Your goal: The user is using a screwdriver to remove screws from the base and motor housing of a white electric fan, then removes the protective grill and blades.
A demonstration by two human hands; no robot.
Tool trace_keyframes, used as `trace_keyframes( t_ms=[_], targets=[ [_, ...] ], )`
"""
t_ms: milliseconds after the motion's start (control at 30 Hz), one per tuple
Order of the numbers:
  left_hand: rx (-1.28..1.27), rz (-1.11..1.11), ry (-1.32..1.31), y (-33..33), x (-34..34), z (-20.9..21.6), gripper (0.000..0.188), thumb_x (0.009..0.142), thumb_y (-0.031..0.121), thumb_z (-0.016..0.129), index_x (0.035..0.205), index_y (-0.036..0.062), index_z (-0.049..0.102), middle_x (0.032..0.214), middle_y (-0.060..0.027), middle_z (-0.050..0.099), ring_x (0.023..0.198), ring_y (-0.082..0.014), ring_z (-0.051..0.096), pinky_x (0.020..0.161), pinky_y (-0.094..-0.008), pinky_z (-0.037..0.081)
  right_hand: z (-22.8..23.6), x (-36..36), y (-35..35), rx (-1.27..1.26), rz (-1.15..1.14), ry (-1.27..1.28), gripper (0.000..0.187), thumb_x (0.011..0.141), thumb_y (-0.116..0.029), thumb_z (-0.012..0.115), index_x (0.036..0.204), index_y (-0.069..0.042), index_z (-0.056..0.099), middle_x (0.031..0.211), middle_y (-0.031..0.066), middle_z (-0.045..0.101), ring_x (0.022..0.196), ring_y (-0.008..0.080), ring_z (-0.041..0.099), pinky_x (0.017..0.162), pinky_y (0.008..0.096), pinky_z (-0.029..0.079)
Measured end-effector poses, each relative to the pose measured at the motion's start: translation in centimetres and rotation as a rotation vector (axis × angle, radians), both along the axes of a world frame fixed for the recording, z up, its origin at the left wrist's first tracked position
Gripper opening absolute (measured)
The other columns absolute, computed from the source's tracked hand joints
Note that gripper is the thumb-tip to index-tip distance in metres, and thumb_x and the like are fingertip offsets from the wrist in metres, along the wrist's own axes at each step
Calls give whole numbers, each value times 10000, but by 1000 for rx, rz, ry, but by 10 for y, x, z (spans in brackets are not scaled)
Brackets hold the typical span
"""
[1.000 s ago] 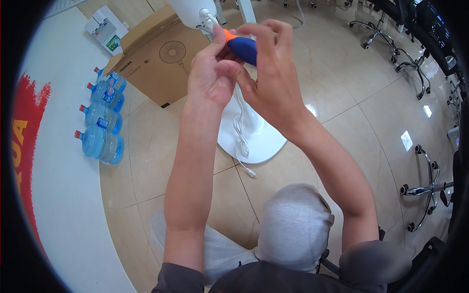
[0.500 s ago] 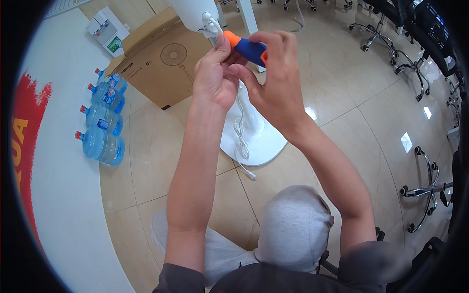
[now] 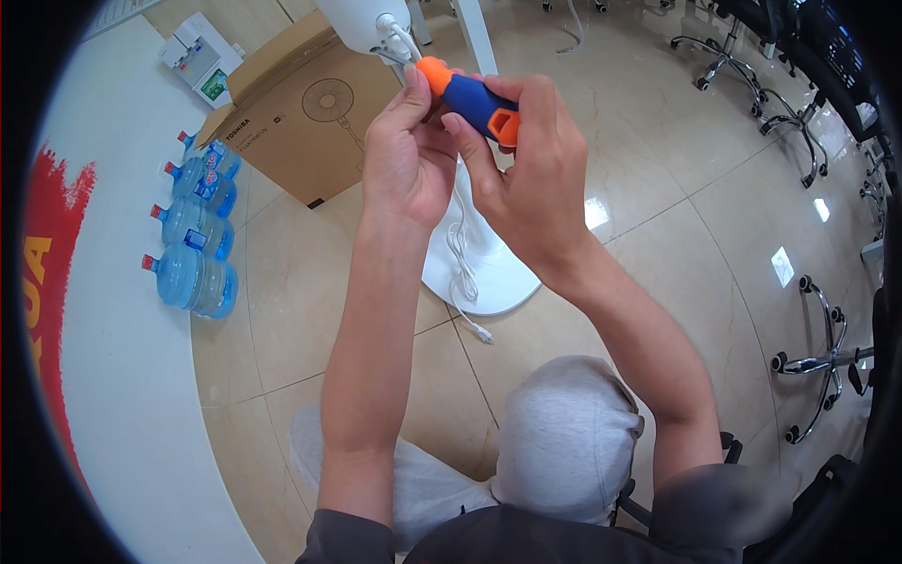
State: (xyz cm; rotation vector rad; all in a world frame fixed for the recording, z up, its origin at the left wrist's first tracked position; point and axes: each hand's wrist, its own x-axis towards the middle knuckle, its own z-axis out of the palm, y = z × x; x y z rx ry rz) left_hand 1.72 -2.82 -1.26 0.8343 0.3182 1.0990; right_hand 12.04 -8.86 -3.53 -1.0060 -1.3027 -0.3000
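A screwdriver (image 3: pixel 473 101) with a blue and orange handle points up and left at the white motor housing (image 3: pixel 362 21) of a standing fan. My left hand (image 3: pixel 410 155) pinches the orange front end of the handle, close below the housing. Around the blue part, near its orange butt, the thumb and fingers of my right hand (image 3: pixel 538 179) are closed. The screwdriver's tip is hard to make out against the white fittings under the housing. Below my hands the fan's round white base (image 3: pixel 493 293) stands on the floor, with a bundled white cord (image 3: pixel 459 249) and its plug beside the pole.
Behind the fan stands an open cardboard box (image 3: pixel 291 122) with a fan picture. Several blue water bottles (image 3: pixel 199 279) lie along the left wall, near a white dispenser (image 3: pixel 200 58). Wheeled office chairs (image 3: pixel 832 359) stand on the right. My grey-trousered knee (image 3: pixel 564 442) is below.
My right hand has shifted slightly down and to the right and turned on the handle, so more of the handle shows. The left hand stays at the front end. The view has shifted slightly.
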Motion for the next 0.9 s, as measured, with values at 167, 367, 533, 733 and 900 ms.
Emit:
trace_keyframes(
  t_ms=[167, 367, 533, 733, 900],
  targets=[
    [-9, 28, 23, 1, -4, 2, 374, 1006, 316, 526, 1189, -9, 540, 1098, -113, 604, 1053, -207, 586, 958, -327, 507, 3, -3, 5, 13, 10, 6, 335, 838, -159, 765, 985, 18, 521, 819, 128, 617, 644, 212, 585, 515, 298, 472],
    [-26, 67, 54, 4, -3, 3, 372, 1004, 326, 531, 1172, -6, 558, 1066, -105, 612, 1011, -193, 599, 919, -325, 522, 4, -4, 7, 28, 38, 64, 346, 831, -178, 776, 941, 19, 514, 740, 129, 590, 566, 183, 549, 464, 284, 433],
    [-27, 121, 94, 4, -3, 7, 366, 1005, 326, 533, 1149, -8, 567, 1036, -110, 623, 965, -184, 619, 865, -320, 545, 9, -6, 1, -98, 130, 123, 304, 826, -77, 712, 980, 54, 485, 815, 224, 572, 691, 354, 597, 604, 415, 474],
    [-16, 118, 59, 4, -1, 10, 325, 988, 338, 568, 1053, 21, 604, 960, -61, 606, 912, -130, 595, 804, -279, 527, 15, -2, 6, -22, 8, 11, 283, 833, -133, 755, 956, 10, 543, 777, 131, 597, 564, 199, 566, 480, 298, 443],
    [6, 108, 27, 8, -6, 12, 309, 992, 299, 563, 1069, 3, 601, 994, -87, 617, 942, -153, 591, 866, -303, 506, 25, 3, -1, -37, 46, -108, 228, 814, -53, 682, 982, 6, 539, 847, 193, 535, 668, 343, 580, 578, 407, 473]
  ],
)
